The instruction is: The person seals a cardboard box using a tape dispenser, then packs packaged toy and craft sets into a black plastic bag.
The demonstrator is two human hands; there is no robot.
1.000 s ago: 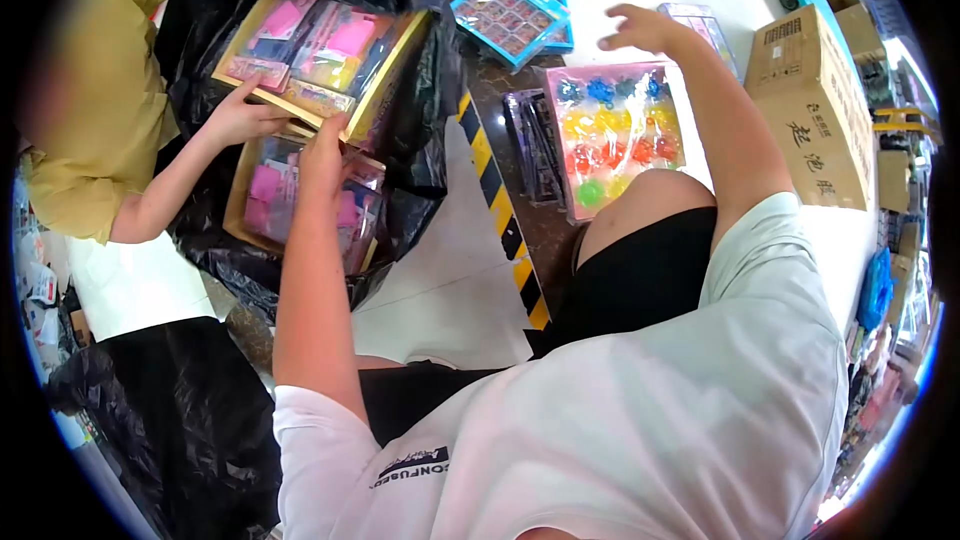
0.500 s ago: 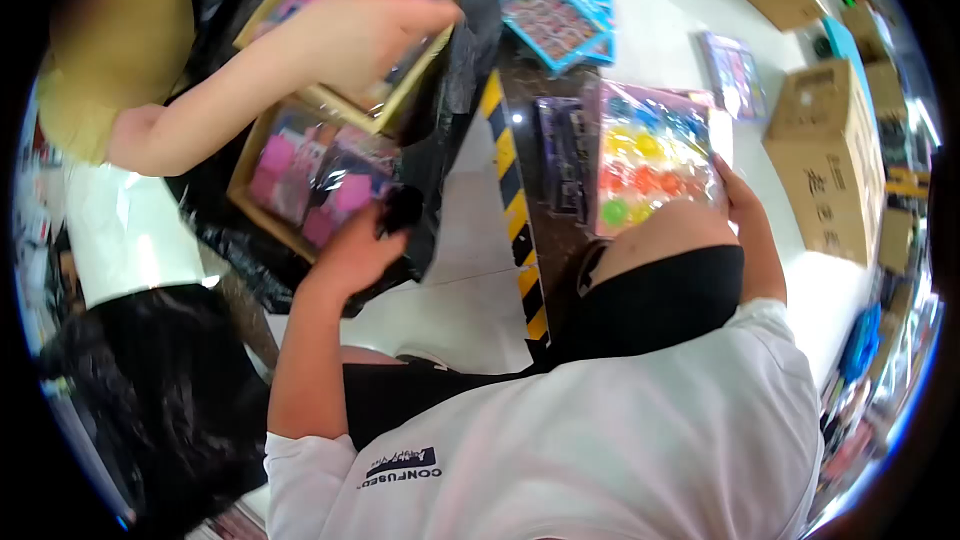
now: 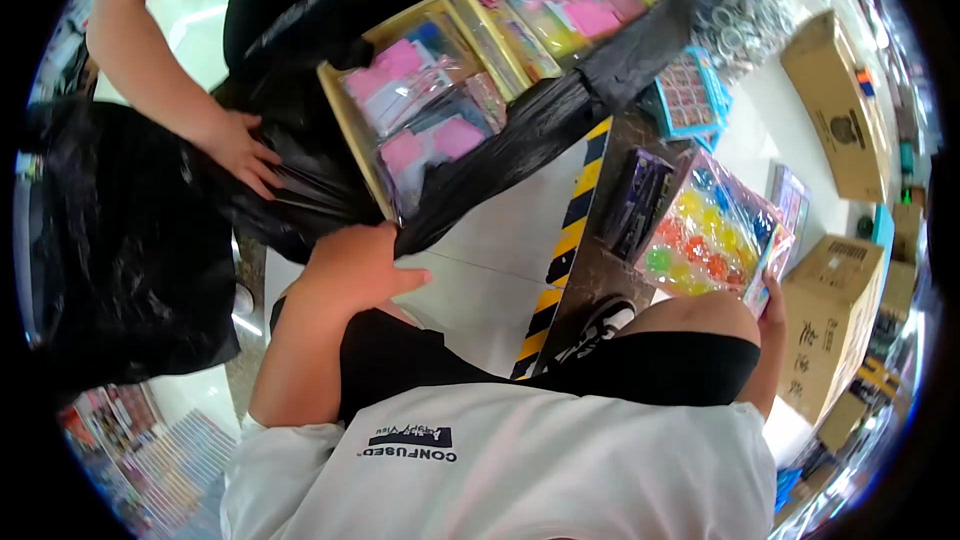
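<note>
My left hand (image 3: 355, 265) is at the near edge of a black plastic bag (image 3: 480, 185), its fingers curled on the plastic and its thumb sticking out. Just beyond it, inside the bag, an open carton (image 3: 360, 135) holds clear packets with pink pieces (image 3: 455, 138). My right hand (image 3: 770, 302) grips the lower right edge of a clear-wrapped pack of colourful round toys (image 3: 710, 230), tilted beside my knee. That pack has blue, yellow, red and green rows. Most of my right fingers are hidden behind it.
Another person's hand (image 3: 240, 155) presses on the bag at the left. A second carton (image 3: 515, 75) of packets lies farther up. Dark packs (image 3: 637, 195), a blue-edged pack (image 3: 692, 95) and cardboard boxes (image 3: 830, 325) stand at the right. Striped tape (image 3: 573, 240) crosses the floor.
My left hand has left the packets for the bag's edge. The other person's arm has drawn back from the cartons onto the bag. The view has shifted; the colourful pack tilts more.
</note>
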